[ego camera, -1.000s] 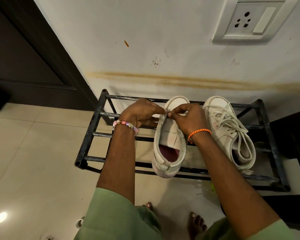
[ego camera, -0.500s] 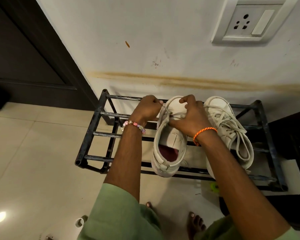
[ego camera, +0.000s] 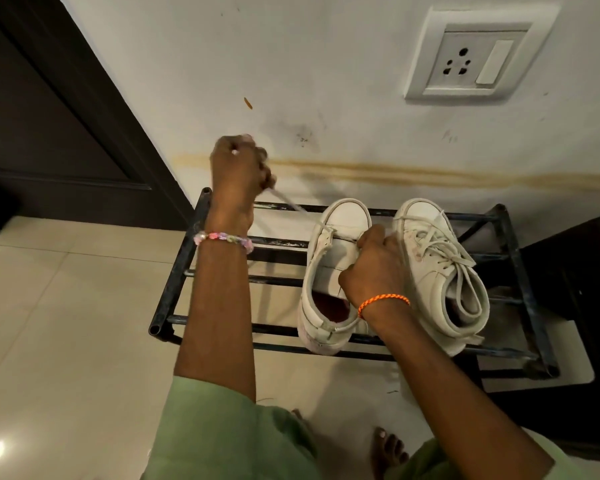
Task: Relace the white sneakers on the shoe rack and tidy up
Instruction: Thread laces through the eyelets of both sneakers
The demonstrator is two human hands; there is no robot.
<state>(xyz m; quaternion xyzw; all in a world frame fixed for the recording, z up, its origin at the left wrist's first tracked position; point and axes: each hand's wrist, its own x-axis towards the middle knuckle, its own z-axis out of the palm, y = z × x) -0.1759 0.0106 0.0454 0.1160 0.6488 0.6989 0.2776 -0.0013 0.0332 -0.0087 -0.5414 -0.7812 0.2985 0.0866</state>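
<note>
On the black shoe rack (ego camera: 174,323) stand two white sneakers side by side, the laced sneaker (ego camera: 440,271) at 3 o'clock of the unlaced sneaker (ego camera: 329,271). Right hand (ego camera: 378,268) has its grip clenched on that shoe's upper edge. Left hand (ego camera: 238,168), raised toward 10 o'clock, has its grip pinching a taut lace (ego camera: 291,204) running to a front eyelet.
</note>
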